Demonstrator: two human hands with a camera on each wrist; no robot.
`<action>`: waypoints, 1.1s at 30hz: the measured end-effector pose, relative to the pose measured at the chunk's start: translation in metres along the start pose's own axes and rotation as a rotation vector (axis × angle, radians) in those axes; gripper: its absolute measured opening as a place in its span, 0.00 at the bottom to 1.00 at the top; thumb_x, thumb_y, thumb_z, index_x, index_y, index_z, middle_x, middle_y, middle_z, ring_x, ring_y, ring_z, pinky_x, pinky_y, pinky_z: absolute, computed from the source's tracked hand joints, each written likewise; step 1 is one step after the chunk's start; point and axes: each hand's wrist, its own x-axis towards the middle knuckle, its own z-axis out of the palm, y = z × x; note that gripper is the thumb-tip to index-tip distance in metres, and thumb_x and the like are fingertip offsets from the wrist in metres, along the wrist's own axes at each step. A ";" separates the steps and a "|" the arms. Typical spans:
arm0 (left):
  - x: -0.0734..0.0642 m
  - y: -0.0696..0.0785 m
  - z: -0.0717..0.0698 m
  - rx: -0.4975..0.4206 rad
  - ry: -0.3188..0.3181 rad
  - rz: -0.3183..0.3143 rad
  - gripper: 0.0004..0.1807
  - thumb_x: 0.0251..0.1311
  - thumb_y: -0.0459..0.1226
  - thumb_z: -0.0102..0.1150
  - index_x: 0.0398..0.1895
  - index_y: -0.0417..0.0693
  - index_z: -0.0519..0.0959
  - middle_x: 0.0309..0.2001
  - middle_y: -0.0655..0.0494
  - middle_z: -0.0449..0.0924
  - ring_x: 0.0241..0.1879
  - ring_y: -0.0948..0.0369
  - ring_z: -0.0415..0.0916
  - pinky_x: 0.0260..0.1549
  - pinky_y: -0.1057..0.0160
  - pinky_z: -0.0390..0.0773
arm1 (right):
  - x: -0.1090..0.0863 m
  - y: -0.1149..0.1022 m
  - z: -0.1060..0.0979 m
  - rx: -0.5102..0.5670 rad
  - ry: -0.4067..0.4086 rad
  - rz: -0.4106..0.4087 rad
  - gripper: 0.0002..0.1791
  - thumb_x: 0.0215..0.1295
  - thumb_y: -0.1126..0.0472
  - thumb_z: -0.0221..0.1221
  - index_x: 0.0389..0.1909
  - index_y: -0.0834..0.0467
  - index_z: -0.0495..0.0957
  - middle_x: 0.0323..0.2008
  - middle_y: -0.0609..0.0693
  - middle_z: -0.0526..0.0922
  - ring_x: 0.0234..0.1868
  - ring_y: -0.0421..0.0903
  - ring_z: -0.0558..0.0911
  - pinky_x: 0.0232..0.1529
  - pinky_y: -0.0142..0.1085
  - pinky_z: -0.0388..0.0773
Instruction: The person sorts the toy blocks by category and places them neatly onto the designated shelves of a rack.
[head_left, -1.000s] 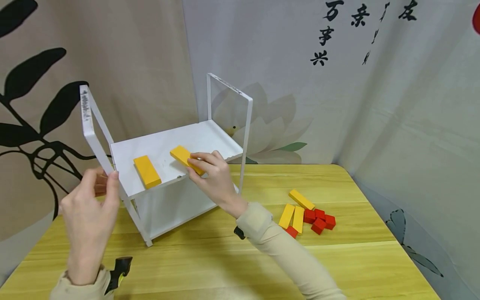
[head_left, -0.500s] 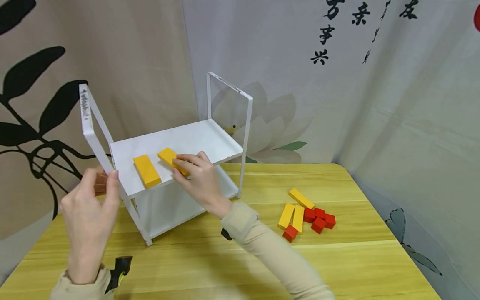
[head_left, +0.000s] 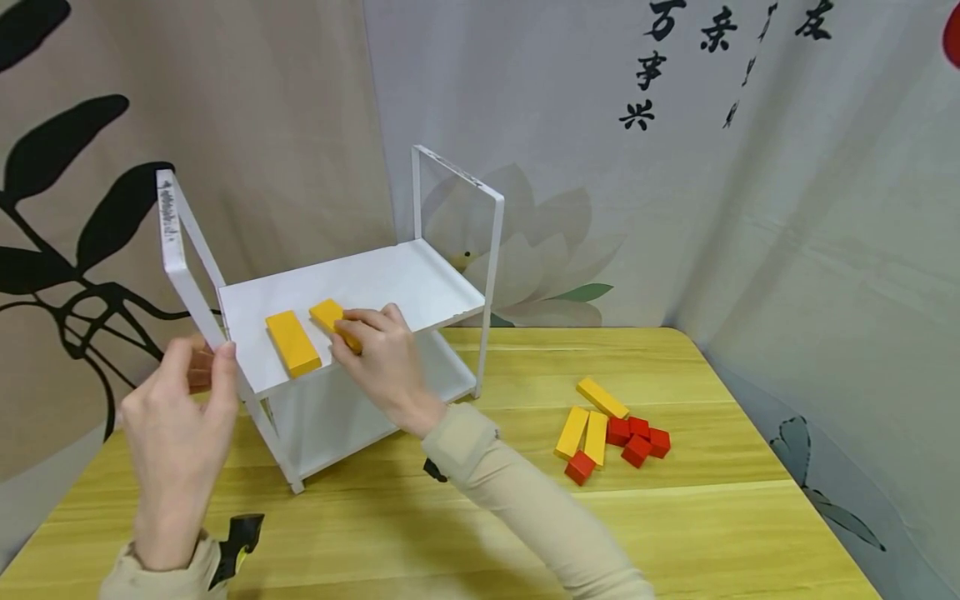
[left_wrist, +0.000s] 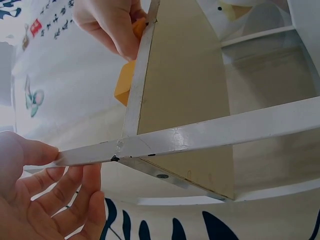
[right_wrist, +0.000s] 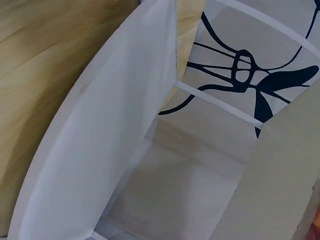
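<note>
A white two-tier rack (head_left: 390, 271) stands on the wooden table. My left hand (head_left: 180, 417) pinches the rack's front left post between thumb and fingers; the left wrist view shows the thumb on one side of the post (left_wrist: 82, 156) and fingers on the other. On the upper shelf, my right hand (head_left: 386, 362) pinches a yellow block (head_left: 327, 313) by its near end, partly covered by the fingers. Just left of it lies another yellow block (head_left: 293, 343), flat and roughly parallel, with a narrow gap between them. The right wrist view looks under the upper shelf, with only a sliver of hand at its edge.
Right of the rack, three yellow blocks (head_left: 602, 397) and several red cubes (head_left: 637, 451) lie in a loose group on the table (head_left: 720, 500). The rack's lower shelf (head_left: 352, 421) is near the tabletop. A printed curtain (head_left: 570, 167) hangs behind the table.
My right hand has carried the yellow block leftward along the upper shelf, closer to the other yellow block. My left hand has stayed on the post.
</note>
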 end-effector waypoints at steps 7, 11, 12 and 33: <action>0.000 0.000 0.000 -0.002 -0.006 0.000 0.16 0.65 0.39 0.53 0.38 0.30 0.75 0.31 0.32 0.81 0.30 0.38 0.79 0.32 0.82 0.57 | 0.003 -0.006 0.001 -0.042 -0.068 0.052 0.08 0.58 0.56 0.64 0.34 0.56 0.87 0.40 0.48 0.88 0.37 0.43 0.81 0.34 0.23 0.68; 0.000 0.000 0.001 -0.008 -0.003 0.007 0.15 0.64 0.38 0.53 0.38 0.29 0.75 0.31 0.31 0.81 0.30 0.37 0.79 0.32 0.83 0.57 | 0.005 -0.006 -0.002 -0.029 -0.111 0.039 0.10 0.59 0.54 0.64 0.35 0.57 0.87 0.40 0.49 0.88 0.37 0.42 0.82 0.34 0.22 0.68; 0.000 0.000 0.001 -0.009 -0.002 0.009 0.15 0.64 0.38 0.53 0.38 0.29 0.75 0.31 0.31 0.81 0.30 0.37 0.79 0.31 0.83 0.57 | 0.006 -0.006 -0.002 -0.021 -0.121 0.031 0.11 0.59 0.54 0.63 0.35 0.57 0.87 0.40 0.49 0.88 0.37 0.43 0.82 0.34 0.22 0.69; 0.000 0.000 0.001 -0.011 0.012 0.022 0.15 0.64 0.37 0.53 0.38 0.28 0.75 0.31 0.31 0.81 0.29 0.38 0.78 0.31 0.89 0.55 | 0.006 -0.001 -0.007 0.042 -0.196 -0.050 0.14 0.61 0.52 0.62 0.39 0.58 0.86 0.44 0.51 0.86 0.41 0.44 0.82 0.40 0.28 0.70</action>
